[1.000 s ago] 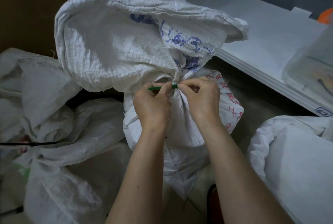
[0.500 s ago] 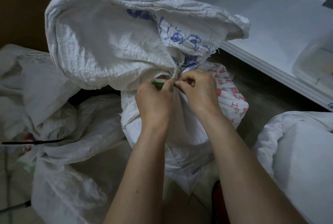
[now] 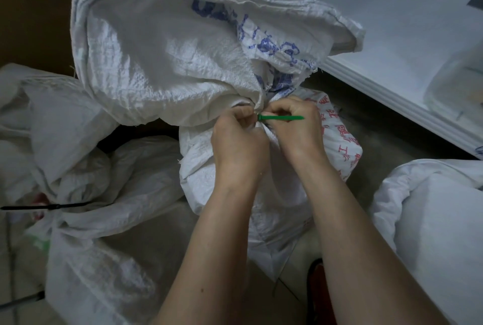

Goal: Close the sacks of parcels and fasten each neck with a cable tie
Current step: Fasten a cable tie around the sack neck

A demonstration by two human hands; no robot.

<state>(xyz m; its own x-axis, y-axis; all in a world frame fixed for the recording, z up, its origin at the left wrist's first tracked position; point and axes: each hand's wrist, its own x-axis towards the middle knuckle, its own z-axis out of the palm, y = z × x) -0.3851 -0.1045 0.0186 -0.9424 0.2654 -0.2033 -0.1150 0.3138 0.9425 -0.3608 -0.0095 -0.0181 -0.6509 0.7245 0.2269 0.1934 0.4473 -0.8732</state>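
Green tie [image 3: 281, 117] tail now right of hands [image 3: 264, 136]

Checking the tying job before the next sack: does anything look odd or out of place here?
Nothing looks damaged or spilled. The left hand and right hand pinch the gathered neck of the white woven sack, with the green cable tie sticking out sideways to the right. A black cable tie already cinches a neighbouring sack.

A parcel sorting or storage room: white woven sacks [image 3: 167, 45] crowded the concrete floor [image 3: 379, 126], with stacked white boards [image 3: 386, 37] along the upper right of the frame.
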